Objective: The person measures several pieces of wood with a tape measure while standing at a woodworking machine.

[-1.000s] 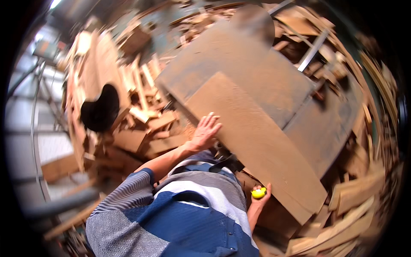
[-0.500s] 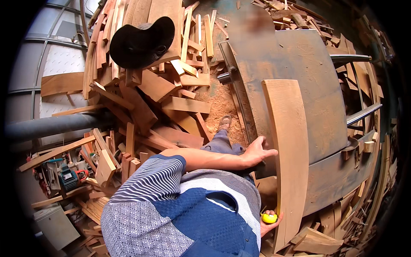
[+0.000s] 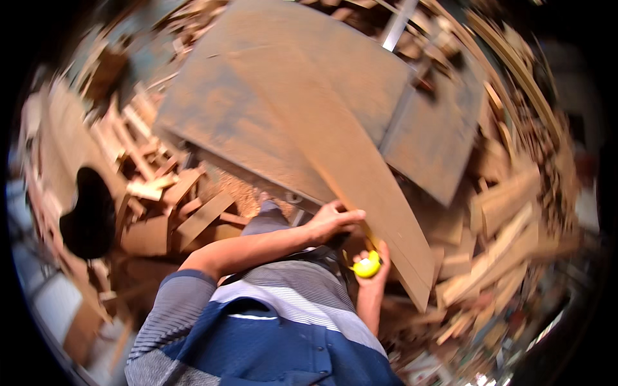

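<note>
A long, slightly curved wooden board (image 3: 360,154) lies across the grey metal machine table (image 3: 212,122), its near end sticking out past the table. Fingers curled and thumb stretched forward, my left hand (image 3: 331,222) is closed at the board's left edge; what it pinches there, if anything, is hidden. In my right hand (image 3: 380,260) sits a yellow tape measure (image 3: 366,265), beside the same edge and just short of my left hand. A thin yellow strip runs between the two hands; I cannot tell if it is tape blade or board edge.
Cut wood pieces (image 3: 206,219) are heaped left of the table, near a black hat (image 3: 88,212). More offcuts (image 3: 502,257) pile up on the right. Sawdust (image 3: 238,193) covers the floor by the table. A metal bar (image 3: 399,26) juts out at the table's far side.
The view has swung round, so table and board now slant across it. My right hand with the tape measure has come closer to my left hand along the board's edge.
</note>
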Demonstrator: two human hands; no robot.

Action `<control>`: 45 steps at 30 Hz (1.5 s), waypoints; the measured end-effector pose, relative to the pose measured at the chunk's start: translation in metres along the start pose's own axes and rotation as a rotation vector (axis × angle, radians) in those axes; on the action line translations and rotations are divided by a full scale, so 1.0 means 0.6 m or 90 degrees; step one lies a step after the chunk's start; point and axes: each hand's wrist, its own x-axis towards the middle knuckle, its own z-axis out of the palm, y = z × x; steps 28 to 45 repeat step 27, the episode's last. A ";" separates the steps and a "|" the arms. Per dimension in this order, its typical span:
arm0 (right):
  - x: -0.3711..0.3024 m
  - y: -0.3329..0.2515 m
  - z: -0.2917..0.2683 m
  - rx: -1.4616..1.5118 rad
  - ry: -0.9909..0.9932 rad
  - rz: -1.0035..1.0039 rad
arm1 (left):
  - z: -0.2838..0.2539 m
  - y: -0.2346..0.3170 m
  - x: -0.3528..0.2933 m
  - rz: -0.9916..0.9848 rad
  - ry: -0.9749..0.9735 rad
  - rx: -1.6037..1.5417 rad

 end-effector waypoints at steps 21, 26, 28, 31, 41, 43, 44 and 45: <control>-0.106 -0.222 -0.528 0.027 0.314 -0.124 | 0.116 -0.063 0.040 0.030 0.248 0.094; -0.096 -0.246 -0.704 -0.654 0.169 -0.744 | 0.106 -0.062 0.038 0.013 0.213 0.030; -0.066 -0.258 -0.681 -0.655 0.140 -0.745 | 0.101 -0.061 0.033 0.027 0.218 0.009; -0.066 -0.258 -0.681 -0.655 0.140 -0.745 | 0.101 -0.061 0.033 0.027 0.218 0.009; -0.066 -0.258 -0.681 -0.655 0.140 -0.745 | 0.101 -0.061 0.033 0.027 0.218 0.009; -0.066 -0.258 -0.681 -0.655 0.140 -0.745 | 0.101 -0.061 0.033 0.027 0.218 0.009; -0.066 -0.258 -0.681 -0.655 0.140 -0.745 | 0.101 -0.061 0.033 0.027 0.218 0.009; -0.066 -0.258 -0.681 -0.655 0.140 -0.745 | 0.101 -0.061 0.033 0.027 0.218 0.009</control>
